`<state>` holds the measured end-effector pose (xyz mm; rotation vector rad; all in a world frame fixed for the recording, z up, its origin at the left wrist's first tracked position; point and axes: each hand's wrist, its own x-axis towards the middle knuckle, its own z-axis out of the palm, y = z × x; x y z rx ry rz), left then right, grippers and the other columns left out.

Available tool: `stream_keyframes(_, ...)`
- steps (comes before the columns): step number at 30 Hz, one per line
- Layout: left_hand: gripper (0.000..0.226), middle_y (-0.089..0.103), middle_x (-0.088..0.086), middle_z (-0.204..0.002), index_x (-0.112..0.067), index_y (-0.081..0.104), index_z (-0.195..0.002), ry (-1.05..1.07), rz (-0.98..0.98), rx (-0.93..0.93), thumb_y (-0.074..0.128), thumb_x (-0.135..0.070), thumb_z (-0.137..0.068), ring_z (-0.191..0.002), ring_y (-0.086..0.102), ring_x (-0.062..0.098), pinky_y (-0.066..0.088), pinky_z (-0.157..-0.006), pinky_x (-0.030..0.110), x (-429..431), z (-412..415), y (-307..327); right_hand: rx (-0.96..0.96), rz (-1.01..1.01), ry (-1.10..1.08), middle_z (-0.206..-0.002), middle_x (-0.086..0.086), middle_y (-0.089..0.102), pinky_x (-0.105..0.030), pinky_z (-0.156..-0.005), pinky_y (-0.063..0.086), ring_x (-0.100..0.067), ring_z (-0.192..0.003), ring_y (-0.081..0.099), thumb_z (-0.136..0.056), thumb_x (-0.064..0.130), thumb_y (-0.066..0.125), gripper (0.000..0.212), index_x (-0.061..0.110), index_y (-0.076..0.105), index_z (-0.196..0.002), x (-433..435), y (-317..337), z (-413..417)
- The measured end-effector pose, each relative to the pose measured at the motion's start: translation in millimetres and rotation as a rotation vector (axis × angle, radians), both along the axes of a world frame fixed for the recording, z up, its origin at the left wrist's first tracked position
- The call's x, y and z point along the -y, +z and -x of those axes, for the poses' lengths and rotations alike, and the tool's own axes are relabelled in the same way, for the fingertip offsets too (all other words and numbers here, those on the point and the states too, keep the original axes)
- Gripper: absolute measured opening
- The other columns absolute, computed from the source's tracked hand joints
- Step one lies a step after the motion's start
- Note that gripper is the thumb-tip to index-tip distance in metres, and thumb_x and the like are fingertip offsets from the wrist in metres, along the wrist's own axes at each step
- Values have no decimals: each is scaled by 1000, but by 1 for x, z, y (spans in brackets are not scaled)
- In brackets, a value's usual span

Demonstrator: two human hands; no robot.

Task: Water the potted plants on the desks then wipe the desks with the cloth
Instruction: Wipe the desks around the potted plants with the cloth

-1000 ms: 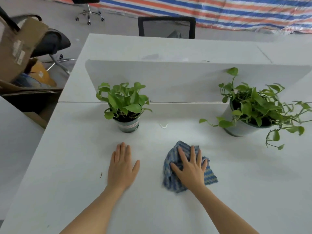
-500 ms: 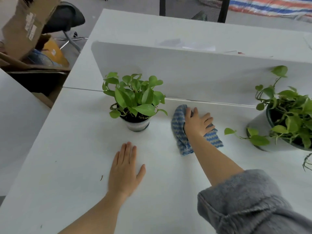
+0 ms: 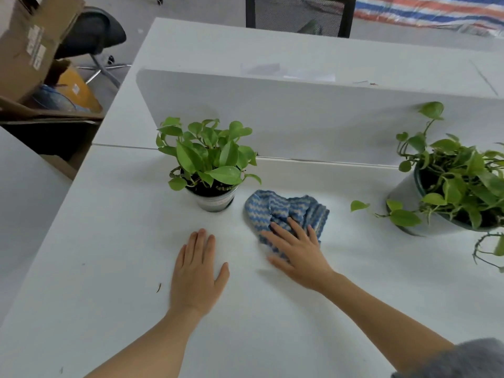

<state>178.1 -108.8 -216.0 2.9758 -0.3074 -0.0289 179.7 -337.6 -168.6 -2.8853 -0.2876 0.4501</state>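
The blue-and-white zigzag-striped woven cloth [image 3: 286, 211] lies bunched on the white table [image 3: 109, 268]. It sits just beside the small silver pot of green pothos [image 3: 215, 200], between that and the large grey pot of trailing pothos [image 3: 403, 205]. Our right hand [image 3: 297, 255] lies flat on the cloth's near edge, its fingers [image 3: 281, 233] straight and spread, pressing down rather than gripping. Our left hand [image 3: 196, 274] rests palm-down on the bare table, flat and straight too, holding nothing.

We judge the cloth soft, light and limp. It will likely ruck up under a push, so a broad flat palm over its middle suits it better than a pinch at a corner. The smooth top should let it glide.

Room is tight at the back, where the white divider panel [image 3: 300, 118] stands, and at the small pot, which looks light enough to tip if nudged. A trailing leaf [image 3: 360, 205] reaches toward the cloth from the right. The widest open stretch lies toward us and out to the left edge.
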Motion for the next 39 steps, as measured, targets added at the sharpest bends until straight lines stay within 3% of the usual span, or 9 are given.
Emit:
stream_keyframes(2,60,55,18,-133,-6,49,-125,-1,-6,5,36,-42,-79,-126,32,24,23,-102,34,0,-1,1,13,-173,-175,-148,5,36,-50,-114,10,-22,-141,23,-74,74,1,82,36,30,-141,3,5,-13)
stream_keyframes(7,59,55,18,-132,-8,43,-126,-3,-2,-12,36,-42,-78,-125,33,24,24,-101,34,0,-1,4,-69,52,-186,-158,-4,-9,-62,-111,-1,-33,-143,-16,-85,67,23,66,42,8,-144,-21,-10,-51)
stream_keyframes(12,61,55,16,-133,-8,44,-128,-9,-25,-39,36,-43,-79,-127,31,22,21,-103,32,-1,-2,3,-25,-64,-460,-158,-2,-9,-67,-107,-7,-35,-141,-20,-86,67,23,63,46,8,-143,-30,-15,-111)
stream_keyframes(18,61,56,15,-132,-9,41,-127,-7,-31,-67,36,-43,-78,-126,32,22,18,-106,30,-1,-2,7,-31,38,-220,-158,1,-11,-66,-107,-9,-36,-141,-22,-90,60,23,58,42,12,-144,-53,-18,-93)
stream_keyframes(21,61,56,16,-132,-8,45,-126,-9,-30,-107,35,-43,-78,-125,33,23,18,-105,31,-1,-3,9,-8,67,-64,-158,-3,2,-69,-106,1,-39,-143,-8,-89,59,19,54,42,27,-140,-54,-17,-56)
stream_keyframes(25,62,56,15,-132,-5,55,-123,-10,-53,-152,34,-43,-78,-126,37,24,23,-100,33,-2,-4,9,132,156,-3,-130,0,60,-62,-82,47,-37,-118,55,-80,56,30,43,49,61,-109,-49,-14,-6)
stream_keyframes(28,64,45,14,-142,-6,49,-131,9,-16,-103,31,-45,-83,-134,40,29,22,-108,33,2,0,15,188,76,7,-124,2,63,-54,-83,50,-34,-112,60,-77,50,36,40,43,64,-106,-49,-16,37)
stream_keyframes(32,62,8,6,-158,-12,18,-147,3,66,-152,35,-39,-94,-147,4,21,8,-119,34,7,1,24,337,-56,-70,-103,3,64,-33,-67,55,-26,-95,53,-68,35,48,30,27,70,-87,-48,-23,81)
stream_keyframes(39,60,13,7,-157,-12,21,-145,-13,101,-159,35,-38,-94,-146,8,23,12,-118,36,3,4,28,117,-77,-383,-65,-2,56,-20,-44,35,-23,-61,59,-63,38,31,39,11,58,-57,-22,9,143)
